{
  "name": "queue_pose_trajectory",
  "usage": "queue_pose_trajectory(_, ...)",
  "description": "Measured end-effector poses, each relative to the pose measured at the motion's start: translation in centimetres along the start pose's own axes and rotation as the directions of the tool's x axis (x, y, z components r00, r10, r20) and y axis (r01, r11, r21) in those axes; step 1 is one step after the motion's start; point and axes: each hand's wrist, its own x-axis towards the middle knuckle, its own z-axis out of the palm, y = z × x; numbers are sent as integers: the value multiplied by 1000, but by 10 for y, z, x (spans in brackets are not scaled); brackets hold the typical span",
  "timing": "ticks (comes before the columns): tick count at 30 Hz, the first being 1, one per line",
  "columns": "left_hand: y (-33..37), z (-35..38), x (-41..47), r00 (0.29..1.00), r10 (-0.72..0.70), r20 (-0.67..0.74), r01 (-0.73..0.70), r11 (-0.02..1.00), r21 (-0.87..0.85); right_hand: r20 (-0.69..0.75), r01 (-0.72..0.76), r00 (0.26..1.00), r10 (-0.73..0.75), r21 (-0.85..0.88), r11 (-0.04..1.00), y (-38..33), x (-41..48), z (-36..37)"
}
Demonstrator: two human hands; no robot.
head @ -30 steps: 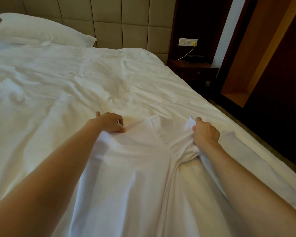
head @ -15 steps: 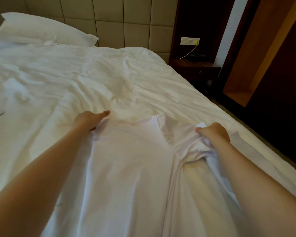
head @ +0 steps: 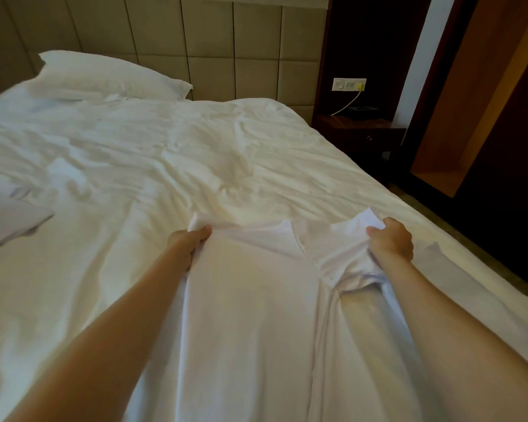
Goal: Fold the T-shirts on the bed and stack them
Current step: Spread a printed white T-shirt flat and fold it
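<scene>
A white fabric T-shirt (head: pixel 250 300) lies spread on the white rumpled duvet (head: pixel 134 166) of the bed, near and middle, collar at the far end. The left hand (head: pixel 186 242) grips its left shoulder and the right hand (head: pixel 390 242) its right shoulder, the collar between the 2. A pale flat piece of cloth (head: pixel 9 217) lies far left, well apart. A white soft pillow (head: pixel 104 74) rests behind, against the beige padded headboard (head: pixel 211 41). A dark wooden nightstand (head: pixel 357 132) stands right of the bed, below a white rectangular socket plate (head: pixel 349 84).
</scene>
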Motion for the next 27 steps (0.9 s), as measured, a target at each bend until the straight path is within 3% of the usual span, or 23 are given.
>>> queue_pose_trajectory(6,27,-34,19,987,112,-112,-119,991,-53,-19,95,995,-94,55,994,-29,-6,30)
queue_pose_trajectory(11,47,-54,46,957,216,-194,-218,976,7,-12,183,983,-183,71,980,-54,0,65)
queue_pose_trajectory(17,20,-58,67,968,176,-181,-160,982,100,22,87,996,-89,70,994,-45,2,96)
queue_pose_trajectory(20,9,-62,64,982,131,-139,-122,990,68,99,23,995,-33,106,994,-41,10,93)
queue_pose_trajectory(24,-3,-75,51,999,42,0,-42,994,-106,259,-117,963,79,134,984,-43,7,72)
queue_pose_trajectory(27,-11,-79,32,996,0,90,9,995,-101,530,-273,835,150,162,948,-47,-8,47)
